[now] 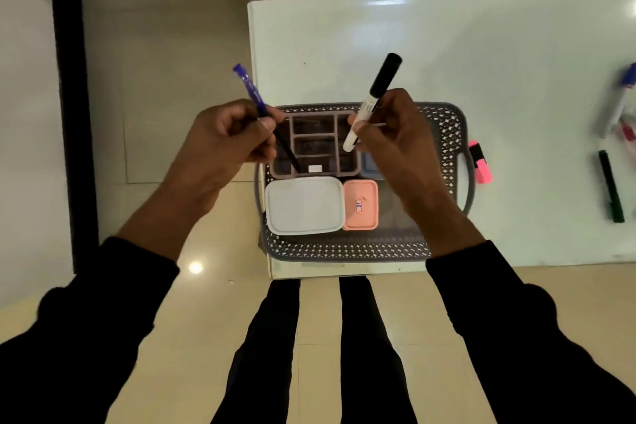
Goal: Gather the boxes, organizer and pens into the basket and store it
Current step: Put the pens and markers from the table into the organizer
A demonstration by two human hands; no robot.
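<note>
we hold both hands raised over the basket (447, 148) on the table (481, 45): left hand (220, 144) clamped on a blue pen (253, 93), right hand (395, 138) gripping a black-capped marker (373, 100), both tilted toward the organizer (313, 144).

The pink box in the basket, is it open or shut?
Shut: the pink box has its lid flat on top, and lies inside the basket.

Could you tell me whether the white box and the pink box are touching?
Touching: the head view shows the white box and pink box edge to edge.
</note>
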